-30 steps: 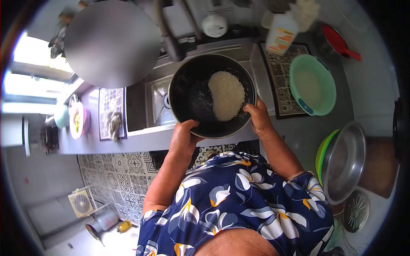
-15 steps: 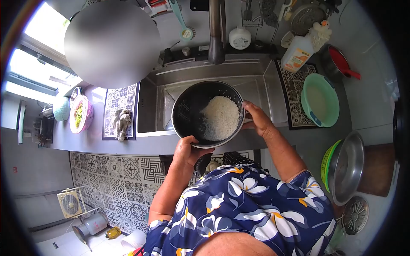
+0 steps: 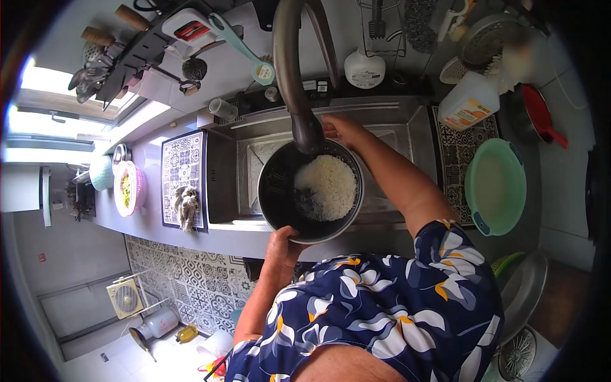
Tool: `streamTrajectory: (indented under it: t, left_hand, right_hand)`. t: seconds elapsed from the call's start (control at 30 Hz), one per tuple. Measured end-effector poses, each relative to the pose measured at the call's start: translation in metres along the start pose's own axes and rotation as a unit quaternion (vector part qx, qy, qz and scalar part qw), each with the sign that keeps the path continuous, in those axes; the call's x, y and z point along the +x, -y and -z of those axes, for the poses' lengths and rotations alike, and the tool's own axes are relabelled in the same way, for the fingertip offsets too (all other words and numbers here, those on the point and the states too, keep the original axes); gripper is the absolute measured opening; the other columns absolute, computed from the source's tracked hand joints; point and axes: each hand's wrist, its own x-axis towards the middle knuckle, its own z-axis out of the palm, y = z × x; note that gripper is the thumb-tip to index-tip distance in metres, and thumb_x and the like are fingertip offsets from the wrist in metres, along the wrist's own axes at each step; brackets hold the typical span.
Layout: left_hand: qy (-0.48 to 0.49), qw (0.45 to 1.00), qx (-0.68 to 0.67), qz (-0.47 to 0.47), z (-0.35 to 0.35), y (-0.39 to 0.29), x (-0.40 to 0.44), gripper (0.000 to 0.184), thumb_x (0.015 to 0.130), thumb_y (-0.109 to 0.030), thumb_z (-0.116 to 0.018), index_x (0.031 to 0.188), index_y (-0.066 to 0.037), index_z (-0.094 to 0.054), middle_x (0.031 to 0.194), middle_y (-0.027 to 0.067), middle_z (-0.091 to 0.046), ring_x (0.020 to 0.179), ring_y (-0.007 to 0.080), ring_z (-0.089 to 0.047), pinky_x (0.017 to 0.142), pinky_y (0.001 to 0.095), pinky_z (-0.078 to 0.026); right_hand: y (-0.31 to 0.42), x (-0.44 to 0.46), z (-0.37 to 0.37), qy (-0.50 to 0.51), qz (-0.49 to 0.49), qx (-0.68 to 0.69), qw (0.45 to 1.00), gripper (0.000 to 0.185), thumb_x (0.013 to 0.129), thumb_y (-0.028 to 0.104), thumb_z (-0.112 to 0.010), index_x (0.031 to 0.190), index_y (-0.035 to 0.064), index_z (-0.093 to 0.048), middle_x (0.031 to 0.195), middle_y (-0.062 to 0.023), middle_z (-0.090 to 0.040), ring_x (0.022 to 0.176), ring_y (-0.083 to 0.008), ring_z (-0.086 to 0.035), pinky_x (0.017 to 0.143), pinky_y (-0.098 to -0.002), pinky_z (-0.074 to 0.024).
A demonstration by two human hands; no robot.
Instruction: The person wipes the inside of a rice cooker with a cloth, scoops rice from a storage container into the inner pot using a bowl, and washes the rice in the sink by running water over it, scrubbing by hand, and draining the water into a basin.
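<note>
One sure grip: left hand (image 3: 282, 247) has its fingers clenched on the near rim of the pot (image 3: 273, 191), thumb over the edge. Right hand (image 3: 342, 131) is up just beside the spout of the tap (image 3: 308, 135), by the pot's far rim; fingers look loosely curled. Can't tell if they touch tap or pot.

Pot is over the near side of the sink (image 3: 410, 143), overlapping the front edge of the desk (image 3: 223, 237) in view. Can't see what supports its base. If nothing does, left wrist carries the lot; main risk is the far side dropping and the pot pivoting out of that grip.

Rice (image 3: 334, 184) is banked to the pot's right, so load is off-centre. Could twist the left fingers; a roll that way might spill grains.

Spout overlaps the far rim in view. Clearance looks tight; raising the pot could knock it. No stream visible. A hard jet could splash loose grains out.

Farther out: right sleeve (image 3: 445, 254) is near the green basin (image 3: 517, 172), which seems to have cloudy liquid in it. Elbow swung wide might slop it. Cloth (image 3: 186, 207) on the left is well apart, low risk.
</note>
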Motion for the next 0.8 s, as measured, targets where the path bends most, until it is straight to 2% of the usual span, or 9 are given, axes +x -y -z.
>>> streamTrajectory:
  t: [0.1,0.2,0.27,0.4,0.53,0.7,0.8]
  left_hand:
    - [-0.035,0.999,-0.014,0.002,0.008,0.007,0.013,0.052,0.067,-0.006,-0.045,0.117,0.004,-0.047,0.108,0.0173,-0.057,0.095,0.0302,-0.059,0.086,0.0433,-0.050]
    - [-0.062,0.998,-0.023,-0.003,0.011,0.012,0.019,0.048,0.067,-0.005,-0.046,0.114,0.005,-0.049,0.105,0.0178,-0.057,0.092,0.0303,-0.059,0.084,0.0430,-0.049]
    - [-0.077,0.997,-0.028,0.006,0.012,0.012,0.023,0.047,0.067,-0.005,-0.046,0.113,0.005,-0.049,0.105,0.0181,-0.057,0.092,0.0304,-0.059,0.084,0.0433,-0.050]
    - [-0.068,0.997,-0.031,0.002,0.010,0.012,0.023,0.045,0.068,-0.005,-0.046,0.112,0.006,-0.049,0.104,0.0187,-0.057,0.092,0.0313,-0.060,0.084,0.0440,-0.050]
    - [-0.071,0.997,-0.024,0.004,0.007,0.010,0.018,0.045,0.069,-0.006,-0.046,0.112,0.007,-0.049,0.103,0.0184,-0.058,0.092,0.0300,-0.060,0.085,0.0427,-0.050]
    - [-0.068,0.998,-0.008,0.014,0.012,0.014,0.013,0.045,0.070,-0.007,-0.046,0.112,0.007,-0.049,0.102,0.0187,-0.058,0.092,0.0286,-0.061,0.087,0.0419,-0.049]
    - [-0.045,0.999,-0.006,-0.001,0.017,0.020,0.016,0.043,0.070,-0.007,-0.045,0.110,0.009,-0.047,0.103,0.0207,-0.057,0.091,0.0300,-0.061,0.087,0.0442,-0.048]
  right_hand:
    - [0.002,0.037,-0.014,-0.023,-0.023,0.023,0.999,0.034,0.083,0.035,-0.062,0.103,0.0085,-0.058,0.091,-0.0061,-0.059,0.074,-0.0188,-0.059,0.066,-0.0361,-0.0461]
    - [-0.009,0.064,-0.015,-0.028,0.002,0.050,0.998,0.033,0.082,0.037,-0.062,0.099,0.0093,-0.059,0.089,-0.0050,-0.062,0.075,-0.0191,-0.060,0.067,-0.0372,-0.0453]
    - [-0.015,0.071,-0.010,-0.027,0.030,0.034,0.999,0.031,0.081,0.037,-0.062,0.096,0.0100,-0.060,0.086,-0.0044,-0.065,0.074,-0.0189,-0.061,0.066,-0.0375,-0.0443]
    - [-0.015,0.070,-0.007,-0.059,0.018,-0.032,0.998,0.024,0.081,0.032,-0.059,0.094,0.0114,-0.060,0.084,-0.0039,-0.065,0.070,-0.0177,-0.061,0.063,-0.0379,-0.0426]
    - [-0.012,0.062,-0.006,-0.067,0.009,-0.059,0.996,0.024,0.082,0.033,-0.059,0.094,0.0118,-0.060,0.085,-0.0041,-0.064,0.070,-0.0183,-0.061,0.062,-0.0375,-0.0431]
    - [-0.035,0.039,0.030,-0.030,-0.042,0.130,0.990,0.024,0.084,0.031,-0.058,0.095,0.0092,-0.061,0.086,-0.0078,-0.063,0.075,-0.0216,-0.062,0.071,-0.0405,-0.0503]
    - [-0.047,0.002,0.052,-0.075,-0.058,0.199,0.975,0.025,0.085,0.029,-0.056,0.097,0.0078,-0.061,0.087,-0.0093,-0.063,0.079,-0.0231,-0.062,0.075,-0.0416,-0.0513]
